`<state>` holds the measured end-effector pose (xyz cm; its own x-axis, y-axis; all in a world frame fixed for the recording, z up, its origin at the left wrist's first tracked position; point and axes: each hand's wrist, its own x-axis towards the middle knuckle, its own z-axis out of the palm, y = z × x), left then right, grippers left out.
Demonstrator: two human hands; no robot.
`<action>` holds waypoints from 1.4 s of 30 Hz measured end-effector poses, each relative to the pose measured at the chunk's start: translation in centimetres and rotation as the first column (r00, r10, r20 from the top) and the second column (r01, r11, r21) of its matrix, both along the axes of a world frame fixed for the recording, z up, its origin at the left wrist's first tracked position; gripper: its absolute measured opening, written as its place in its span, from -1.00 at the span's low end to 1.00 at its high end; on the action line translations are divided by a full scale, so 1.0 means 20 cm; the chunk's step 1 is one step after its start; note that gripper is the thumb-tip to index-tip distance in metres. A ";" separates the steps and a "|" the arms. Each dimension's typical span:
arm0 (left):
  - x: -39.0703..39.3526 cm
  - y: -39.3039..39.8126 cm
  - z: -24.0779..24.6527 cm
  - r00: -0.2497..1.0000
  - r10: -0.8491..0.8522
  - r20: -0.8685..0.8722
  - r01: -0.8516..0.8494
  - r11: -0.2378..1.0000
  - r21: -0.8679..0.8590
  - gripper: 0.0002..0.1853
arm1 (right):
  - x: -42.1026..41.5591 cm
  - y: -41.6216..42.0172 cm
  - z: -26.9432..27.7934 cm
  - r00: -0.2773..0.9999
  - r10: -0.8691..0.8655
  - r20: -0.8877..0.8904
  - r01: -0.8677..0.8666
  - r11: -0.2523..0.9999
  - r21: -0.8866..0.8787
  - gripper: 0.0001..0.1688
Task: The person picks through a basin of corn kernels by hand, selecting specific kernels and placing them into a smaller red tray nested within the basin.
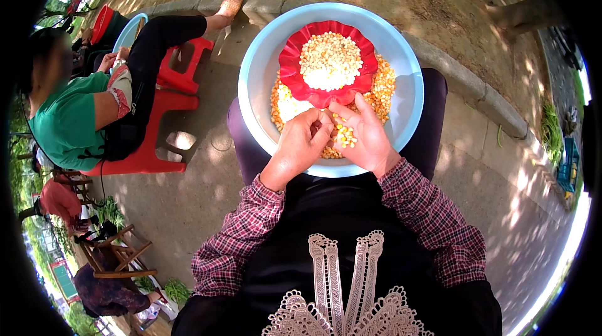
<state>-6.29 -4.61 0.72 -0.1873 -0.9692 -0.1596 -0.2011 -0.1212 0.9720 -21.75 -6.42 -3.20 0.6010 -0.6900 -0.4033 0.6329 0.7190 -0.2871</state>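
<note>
A light blue plastic basin (pixel 411 101) rests on my lap, with loose yellow corn kernels (pixel 384 83) in its bottom. Inside it, a red fluted bowl (pixel 292 61) sits on the kernels and carries a heap of paler corn kernels (pixel 330 58). My right hand (pixel 369 136) is palm up over the near part of the basin, cupping several corn kernels (pixel 345 136). Beside it, my left hand (pixel 303 138) has thumb and fingers pinched together at the right hand's fingers. Whether a kernel is between those fingertips is hidden.
To the left, a person in a green top sits on a red plastic stool (pixel 162 105), near another blue basin (pixel 129 32). Wooden chairs (pixel 117 256) and other people are farther back. A stone curb (pixel 465 80) runs beyond my basin; a blue crate (pixel 569 164) stands far right.
</note>
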 end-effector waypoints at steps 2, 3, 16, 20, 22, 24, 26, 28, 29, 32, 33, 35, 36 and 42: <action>0.05 0.00 -0.02 0.982 0.056 -0.182 -0.034 0.992 0.124 -0.90 | 0.01 0.00 0.05 0.997 -0.028 -0.072 0.032 0.998 0.057 -0.21; 0.07 0.00 0.00 0.976 0.069 -0.208 -0.040 0.990 0.137 -0.91 | 0.01 0.00 0.06 0.998 -0.034 -0.061 0.039 0.997 0.067 -0.19; 0.05 0.09 -0.01 0.903 -0.082 0.422 0.245 0.904 -0.349 -0.74 | 0.00 -0.01 0.02 0.993 -0.034 -0.111 0.038 0.999 0.033 -0.07; 0.09 0.10 0.00 0.918 -0.059 0.391 0.169 0.953 -0.253 -0.74 | 0.01 -0.01 0.09 0.984 -0.024 -0.174 0.038 0.996 0.077 -0.07; 0.08 0.11 0.00 0.970 0.000 0.243 0.056 0.972 -0.226 -0.74 | 0.01 -0.01 0.09 0.984 -0.012 -0.177 0.023 0.998 0.063 -0.07; 0.07 0.10 0.00 0.968 -0.021 0.249 0.069 0.980 -0.186 -0.75 | 0.00 -0.01 0.08 0.988 -0.014 -0.154 0.023 0.998 0.059 -0.08; 0.04 0.11 0.02 0.946 -0.056 0.319 0.124 0.972 -0.198 -0.76 | 0.00 -0.01 0.05 0.994 -0.032 -0.106 0.039 0.997 0.067 -0.09; 0.02 0.13 0.03 0.887 -0.092 0.452 0.224 0.943 -0.247 -0.76 | 0.00 -0.01 0.04 0.994 -0.041 -0.097 0.046 0.998 0.050 -0.10; 0.02 0.12 0.01 0.922 -0.107 0.372 0.210 0.946 -0.249 -0.74 | 0.00 -0.01 0.04 0.995 -0.045 -0.092 0.049 0.998 0.042 -0.10; 0.04 0.13 -0.03 0.977 -0.098 0.192 0.132 0.976 -0.172 -0.70 | 0.02 -0.01 0.04 0.997 -0.067 -0.029 0.066 0.997 -0.026 -0.11; 0.04 0.13 -0.02 0.973 -0.083 0.214 0.119 0.979 -0.163 -0.70 | 0.02 -0.01 0.04 0.997 -0.070 -0.042 0.070 0.998 -0.001 -0.12; 0.03 0.12 0.00 0.964 -0.052 0.260 0.093 0.985 -0.146 -0.70 | 0.01 -0.01 0.05 0.995 -0.076 -0.068 0.079 0.996 0.048 -0.12; 0.01 0.11 0.04 0.948 -0.060 0.314 0.127 0.972 -0.198 -0.69 | 0.02 -0.01 0.04 0.996 -0.079 -0.041 0.081 0.996 0.044 -0.13; 0.05 0.12 -0.05 0.957 -0.100 0.272 0.167 0.957 -0.236 -0.78 | 0.01 -0.01 0.00 0.998 -0.070 -0.007 0.070 0.996 0.050 -0.17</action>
<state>-5.25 -2.12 -0.23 -0.3036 -0.9523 0.0293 -0.4424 0.1682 0.8809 -21.62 -6.53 -3.15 0.5500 -0.7089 -0.4415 0.6807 0.6868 -0.2548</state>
